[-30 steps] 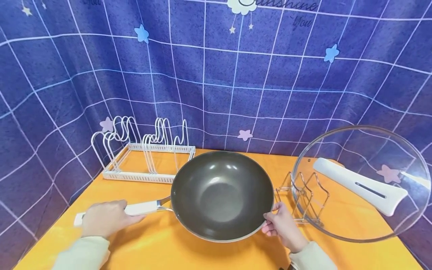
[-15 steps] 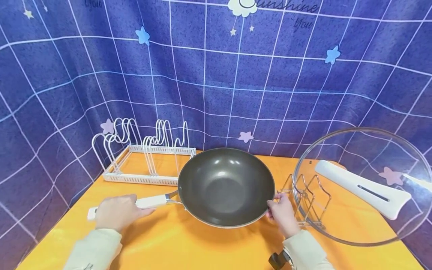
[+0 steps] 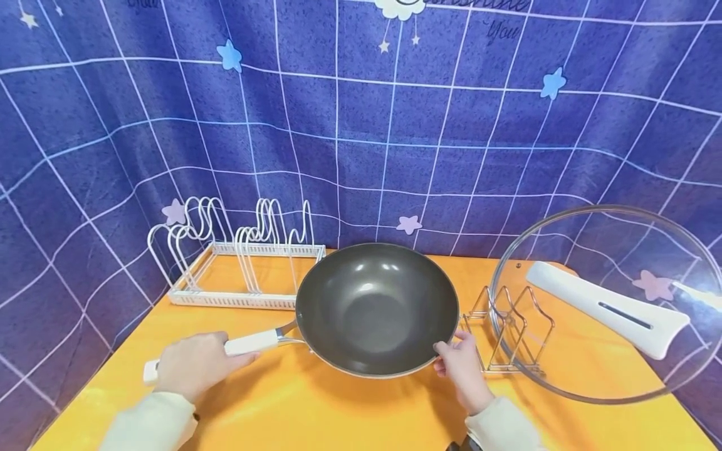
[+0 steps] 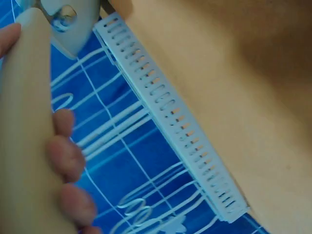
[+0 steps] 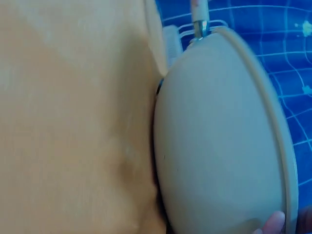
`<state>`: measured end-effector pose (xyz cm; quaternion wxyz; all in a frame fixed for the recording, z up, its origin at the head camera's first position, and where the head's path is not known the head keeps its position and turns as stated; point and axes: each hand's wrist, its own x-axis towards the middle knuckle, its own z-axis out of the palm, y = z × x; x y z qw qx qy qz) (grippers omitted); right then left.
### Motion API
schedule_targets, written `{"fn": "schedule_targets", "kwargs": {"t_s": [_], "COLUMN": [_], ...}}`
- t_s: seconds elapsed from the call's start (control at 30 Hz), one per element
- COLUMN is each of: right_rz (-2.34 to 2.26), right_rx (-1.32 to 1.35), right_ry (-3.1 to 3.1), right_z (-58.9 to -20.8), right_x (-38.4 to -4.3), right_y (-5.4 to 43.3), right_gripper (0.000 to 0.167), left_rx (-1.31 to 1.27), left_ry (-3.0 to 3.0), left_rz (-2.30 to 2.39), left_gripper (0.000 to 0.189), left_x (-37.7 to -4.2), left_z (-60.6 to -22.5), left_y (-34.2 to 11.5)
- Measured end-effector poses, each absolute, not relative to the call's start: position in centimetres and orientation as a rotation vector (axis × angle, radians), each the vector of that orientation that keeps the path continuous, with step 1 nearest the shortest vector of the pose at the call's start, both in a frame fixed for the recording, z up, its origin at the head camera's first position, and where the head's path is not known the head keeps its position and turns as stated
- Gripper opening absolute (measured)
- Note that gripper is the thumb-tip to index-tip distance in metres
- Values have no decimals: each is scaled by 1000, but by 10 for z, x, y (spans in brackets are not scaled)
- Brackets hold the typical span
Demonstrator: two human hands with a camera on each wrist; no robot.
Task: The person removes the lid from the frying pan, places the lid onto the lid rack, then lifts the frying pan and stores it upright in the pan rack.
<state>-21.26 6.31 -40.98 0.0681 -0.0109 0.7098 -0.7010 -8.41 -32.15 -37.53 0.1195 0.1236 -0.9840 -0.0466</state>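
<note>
A dark-coated wok (image 3: 376, 313) is in the middle of the head view, its inside facing up. Its white handle (image 3: 251, 342) points left, and my left hand (image 3: 192, 365) grips it; curled fingertips show round the handle (image 4: 27, 126) in the left wrist view. My right hand (image 3: 459, 366) pinches the wok's rim at the near right, thumb on top and fingers below. Seen from the right wrist, the wok's pale outside (image 5: 219, 131) is right by the tabletop; whether its base touches cannot be told.
Behind my left hand stands a white wire rack (image 3: 242, 300), also close in the left wrist view. At right, a glass lid (image 3: 598, 398) with a white handle (image 3: 609, 310) stands upright in a small metal rack (image 3: 510, 332). A purple-blue curtain (image 3: 361, 125) backs the orange table (image 3: 338, 413).
The wok and my left hand shifted a little right and away from me, then stayed nearly still. My right hand has slid slightly towards me along the rim.
</note>
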Motion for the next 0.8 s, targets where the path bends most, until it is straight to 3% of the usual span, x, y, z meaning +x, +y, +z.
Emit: {"fn": "schedule_targets", "kwargs": {"t_s": [0.2,0.47,0.8], "right_rz": [-2172,-2139,-2235], "right_rx": [28,-53,-12], "right_ry": [1936,1861,1885], "right_z": [-411,-414,-409], "right_x": [-204,-189,-199], "right_y": [63,51,41], "right_gripper": [30,15,6], "left_rx": [362,110,-18], "left_ry": [-2943,-2810,-2502], "left_rz": [-205,-50,53], "left_gripper": [55,43,52], "left_x": [-72,-51,-35], "left_z": [-365,-366,-380], "left_y": [-333,-339,-320]}}
